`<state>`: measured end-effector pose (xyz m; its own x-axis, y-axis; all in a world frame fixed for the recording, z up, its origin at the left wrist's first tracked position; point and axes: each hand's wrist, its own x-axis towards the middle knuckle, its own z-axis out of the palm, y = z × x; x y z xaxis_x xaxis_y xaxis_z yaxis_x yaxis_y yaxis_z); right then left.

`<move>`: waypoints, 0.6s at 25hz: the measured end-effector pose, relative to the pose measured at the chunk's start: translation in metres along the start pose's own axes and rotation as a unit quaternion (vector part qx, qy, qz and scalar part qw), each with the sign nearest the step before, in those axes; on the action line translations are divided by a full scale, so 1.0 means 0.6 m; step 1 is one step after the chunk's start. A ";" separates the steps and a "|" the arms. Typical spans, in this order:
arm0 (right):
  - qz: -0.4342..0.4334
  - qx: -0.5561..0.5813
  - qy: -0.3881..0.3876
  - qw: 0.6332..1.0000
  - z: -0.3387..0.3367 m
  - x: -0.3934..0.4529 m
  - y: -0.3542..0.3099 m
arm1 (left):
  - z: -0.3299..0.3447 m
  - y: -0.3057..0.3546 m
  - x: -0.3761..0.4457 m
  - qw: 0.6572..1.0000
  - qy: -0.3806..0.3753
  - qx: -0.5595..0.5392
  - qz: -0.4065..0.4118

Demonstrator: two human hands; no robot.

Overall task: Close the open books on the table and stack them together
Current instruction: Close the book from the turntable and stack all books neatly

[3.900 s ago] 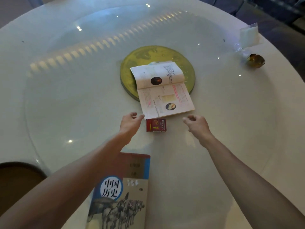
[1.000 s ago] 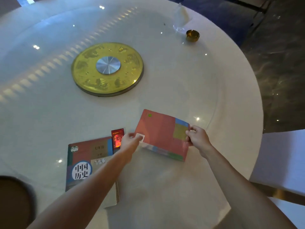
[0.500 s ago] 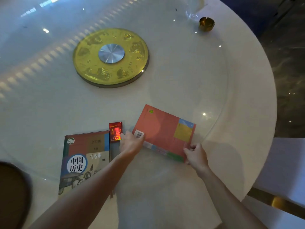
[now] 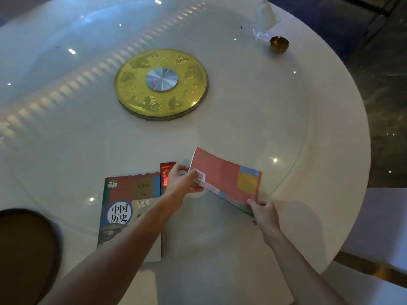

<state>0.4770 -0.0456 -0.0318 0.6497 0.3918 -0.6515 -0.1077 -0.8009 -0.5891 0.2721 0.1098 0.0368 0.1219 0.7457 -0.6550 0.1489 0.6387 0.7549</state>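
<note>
A closed red book (image 4: 224, 176) with a yellow and blue patch on its cover is held tilted just above the white round table (image 4: 253, 119). My left hand (image 4: 181, 181) grips its left edge by the barcode. My right hand (image 4: 263, 211) pinches its near right corner. To the left, a second closed book (image 4: 130, 203) with Chinese characters in a white circle lies flat on the table, partly under my left forearm.
A small red box (image 4: 165, 172) sits between the two books. A gold turntable disc (image 4: 161, 83) lies at the table's middle. A brass ashtray (image 4: 279, 44) and a white wrapped object (image 4: 266, 13) stand at the far right. A dark round seat (image 4: 24, 252) is near left.
The book, open on the gold disc earlier, is closed and was brought near the table's front. Since half a second ago its left edge has lifted off the table.
</note>
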 end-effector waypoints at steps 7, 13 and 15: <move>0.003 0.385 -0.115 0.916 0.013 -0.069 -0.054 | -0.078 0.005 -0.022 0.998 -0.027 -0.024 0.057; -0.069 0.287 -0.125 0.947 0.019 -0.142 -0.156 | -0.185 -0.006 -0.044 0.955 0.055 0.242 0.162; -0.092 0.252 -0.137 0.953 0.028 -0.172 -0.196 | -0.212 0.009 -0.058 0.924 -0.007 0.304 0.230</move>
<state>0.4099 0.0157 0.0963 0.4792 0.6641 -0.5739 -0.4039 -0.4137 -0.8159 0.1439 0.1117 0.0677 0.3220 0.9068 -0.2722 0.6013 0.0262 0.7986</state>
